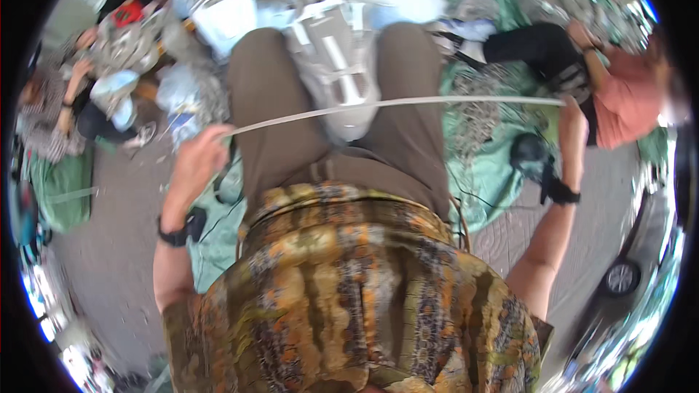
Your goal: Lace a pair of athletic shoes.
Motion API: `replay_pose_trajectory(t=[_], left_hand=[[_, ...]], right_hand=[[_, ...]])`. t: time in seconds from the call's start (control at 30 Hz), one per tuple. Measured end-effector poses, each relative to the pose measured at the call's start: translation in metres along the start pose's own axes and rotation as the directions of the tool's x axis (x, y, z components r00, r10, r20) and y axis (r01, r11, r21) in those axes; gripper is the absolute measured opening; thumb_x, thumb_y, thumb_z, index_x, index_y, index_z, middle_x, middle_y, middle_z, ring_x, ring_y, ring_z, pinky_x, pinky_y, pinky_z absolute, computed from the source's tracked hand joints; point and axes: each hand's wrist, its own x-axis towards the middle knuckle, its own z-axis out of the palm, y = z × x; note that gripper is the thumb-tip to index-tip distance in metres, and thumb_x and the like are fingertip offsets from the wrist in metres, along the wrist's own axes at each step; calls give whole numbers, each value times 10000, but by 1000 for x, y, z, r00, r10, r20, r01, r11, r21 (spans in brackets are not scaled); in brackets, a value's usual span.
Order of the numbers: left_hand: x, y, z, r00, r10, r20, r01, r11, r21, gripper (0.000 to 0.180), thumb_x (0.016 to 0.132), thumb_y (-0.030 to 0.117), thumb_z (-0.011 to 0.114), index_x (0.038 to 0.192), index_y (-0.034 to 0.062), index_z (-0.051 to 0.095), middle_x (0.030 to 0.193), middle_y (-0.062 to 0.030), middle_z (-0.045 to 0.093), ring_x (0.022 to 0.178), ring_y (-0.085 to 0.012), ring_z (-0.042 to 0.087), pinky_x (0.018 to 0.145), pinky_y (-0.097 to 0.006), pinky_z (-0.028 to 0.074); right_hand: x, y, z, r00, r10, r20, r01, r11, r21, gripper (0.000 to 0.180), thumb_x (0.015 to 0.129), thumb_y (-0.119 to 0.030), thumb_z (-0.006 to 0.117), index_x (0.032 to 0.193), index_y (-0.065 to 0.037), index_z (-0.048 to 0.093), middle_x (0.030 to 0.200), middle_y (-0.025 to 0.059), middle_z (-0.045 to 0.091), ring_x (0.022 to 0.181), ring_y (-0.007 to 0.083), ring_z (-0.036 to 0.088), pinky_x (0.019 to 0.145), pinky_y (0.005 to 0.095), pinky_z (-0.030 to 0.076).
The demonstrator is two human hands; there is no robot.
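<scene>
my left hand (198, 164) is blurred, its fingers curled in on one end of a pale, narrow lace (408, 101); i can't tell exactly which fingers pinch it. my right hand (573, 120), well apart from the left, is closed on the other end at its fingertips, so the lace runs in a shallow bow from one hand to the other. between my hands, and a little ahead of them, a grey and white shoe (331, 62) sits between my brown-trousered thighs (273, 94), its rounded end towards me; the lace crosses over that end, and i can't tell whether they touch. inward of my right hand, a tangle of grey strands (473, 129) lies on green sheeting (488, 183). on the outer side of that hand is a co-worker in a pink top (630, 98).
</scene>
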Motion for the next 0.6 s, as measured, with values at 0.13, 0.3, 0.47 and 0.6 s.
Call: replay_pose_trajectory(t=[0.13, 0.3, 0.47, 0.6], left_hand=[[-27, -27, -29, 991, -79, -112, 74, 996, -41, 283, 963, 100, 423, 1175, 31, 596, 737, -48, 613, 679, -119, 595, 647, -264, 483], [-31, -94, -62, 986, -100, -131, 96, 995, -39, 291, 973, 145, 412, 1155, 15, 599, 765, -76, 645, 741, -156, 632, 695, -299, 502], [-47, -140, -83, 983, -114, -146, 156, 934, 320, 316, 995, 227, 420, 1157, 18, 593, 810, -111, 676, 751, -179, 648, 696, -312, 495], [-71, -180, -92, 955, -176, -240, 291, 724, 625, 255, 965, 204, 423, 1006, 23, 598, 730, -145, 626, 682, -231, 641, 645, -364, 485]], right_hand=[[-6, -8, 17, 988, 155, -18, -151, 979, 136, 157, 941, -97, 510, 1023, -20, 619, 876, 265, 626, 873, 442, 624, 704, 474, 497], [-20, 21, 23, 979, 200, -29, -193, 968, 162, 167, 902, -89, 496, 1004, -49, 622, 822, 233, 636, 844, 427, 627, 728, 467, 491], [-32, 45, 31, 978, 163, -128, -132, 966, 224, 169, 918, -49, 449, 976, -25, 606, 662, 155, 528, 592, 246, 557, 578, 348, 443], [-39, 46, 24, 967, 202, -157, -160, 955, 249, 186, 890, -25, 471, 986, -44, 629, 693, 147, 566, 630, 252, 576, 594, 354, 450]])
